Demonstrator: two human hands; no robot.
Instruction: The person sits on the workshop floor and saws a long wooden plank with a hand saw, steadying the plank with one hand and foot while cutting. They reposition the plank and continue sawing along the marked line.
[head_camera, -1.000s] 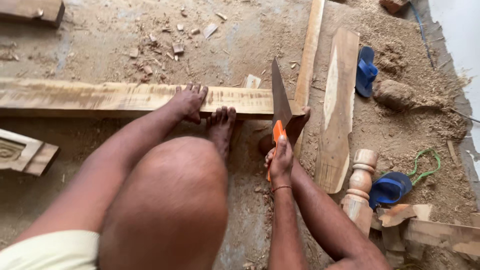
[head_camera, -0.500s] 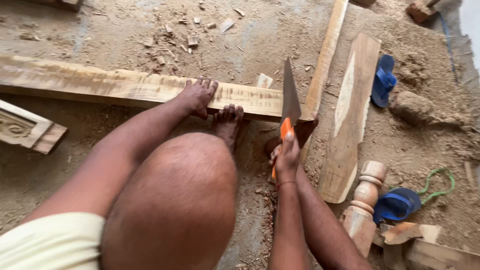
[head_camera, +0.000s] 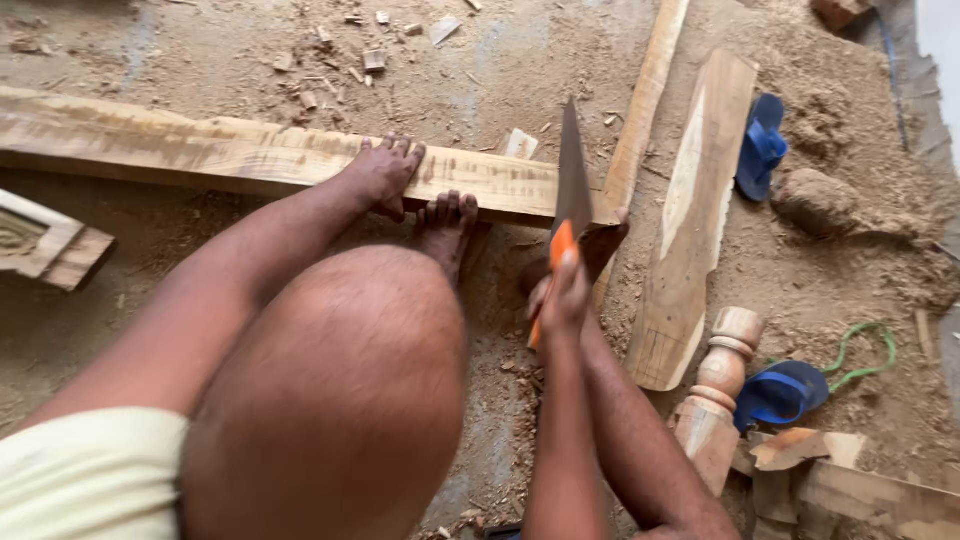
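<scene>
A dusty floor (head_camera: 500, 80) thick with sawdust and wood chips, and a person crouched low over it. A long plank (head_camera: 250, 155) lies across the scene from the far left to the middle. The left hand (head_camera: 385, 172) is spread flat on it, fingers splayed, pressing down, with bare toes (head_camera: 450, 215) braced against its near edge. The right hand (head_camera: 565, 295) is wrapped tight round the orange handle of a saw (head_camera: 572, 185), the blade standing upright at the plank's right end. For a clean cut, I'd say keep the blade square, strokes long, and weight firmly on that plank. Watch those toes, close beside the blade. To the right lie a slanted board (head_camera: 690, 220) and a thin strip (head_camera: 645, 100), touching the cut end and crowding the stroke. Further right, two blue sandals (head_camera: 762, 145), a turned wooden post (head_camera: 715, 395) and a green cord (head_camera: 860, 350). A carved block (head_camera: 40, 240) sits near left.
</scene>
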